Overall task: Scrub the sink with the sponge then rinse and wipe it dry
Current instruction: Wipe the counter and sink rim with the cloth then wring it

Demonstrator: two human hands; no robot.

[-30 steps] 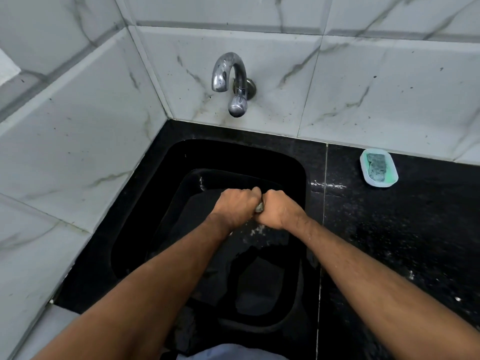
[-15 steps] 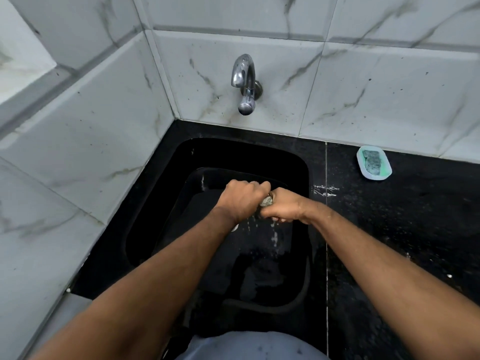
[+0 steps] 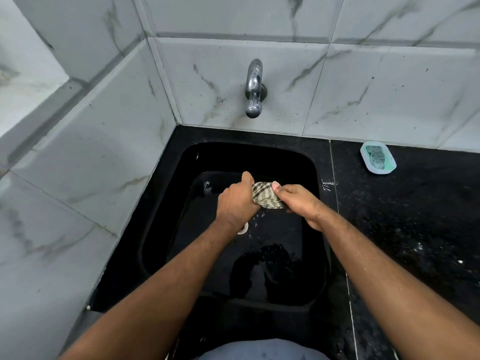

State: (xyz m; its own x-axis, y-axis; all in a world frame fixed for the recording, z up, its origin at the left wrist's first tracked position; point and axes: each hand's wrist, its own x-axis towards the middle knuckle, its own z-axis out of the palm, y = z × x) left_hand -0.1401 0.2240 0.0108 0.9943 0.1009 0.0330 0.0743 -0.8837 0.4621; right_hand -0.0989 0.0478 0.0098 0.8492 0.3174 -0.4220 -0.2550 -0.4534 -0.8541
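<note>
A black rectangular sink [image 3: 259, 152] is set into a black stone counter. Above the middle of its basin, my left hand [image 3: 237, 201] and my right hand [image 3: 298, 201] both grip a bunched striped cloth [image 3: 266, 197], one at each end, with the cloth twisted between them. Water droplets show on the basin under the cloth. Part of a pale drain ring [image 3: 243, 228] peeks out below my left wrist. A green sponge [image 3: 377, 157] lies in a light blue dish [image 3: 389, 168] on the counter at the back right.
A chrome tap [image 3: 254, 87] sticks out of the marble-tiled back wall above the sink, with no water running. Tiled walls close in the left side and the back. The black counter [image 3: 402, 229] to the right is speckled with wet spots.
My hands were pressed tight together with the cloth almost hidden. They have moved apart a little and more of the striped cloth now shows between them. The view has shifted left.
</note>
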